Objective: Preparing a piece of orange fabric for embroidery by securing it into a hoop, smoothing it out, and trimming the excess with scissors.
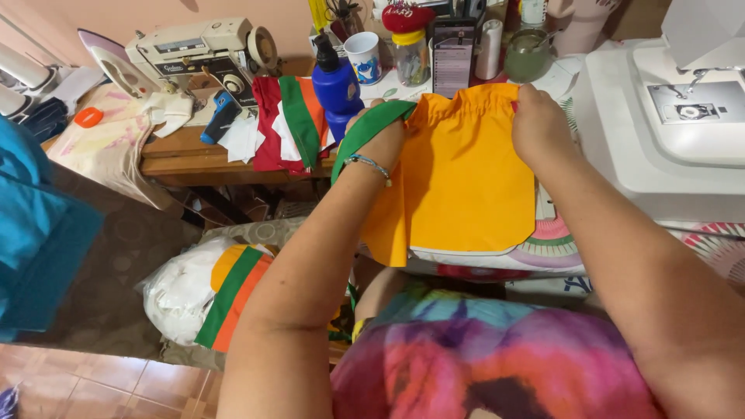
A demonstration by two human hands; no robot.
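Left hand (pixel 378 138) and right hand (pixel 538 124): fingers closed on the gathered top edge of the orange fabric piece (pixel 458 186), held above the worktop (pixel 186 155). Green strip (pixel 365 133) drapes over the left hand. Blue bottle (pixel 337 89) stands just behind.

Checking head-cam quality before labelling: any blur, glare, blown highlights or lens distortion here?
Head view: lighting soft and even, shadows faint; the orange fabric piece and both hands, left hand and right hand, are sharp, no motion blur. The white sewing machine at right is bright, near washed out. Wide-angle stretch shows at the edges, forearms look enlarged. The blue cloth at left is slightly soft.
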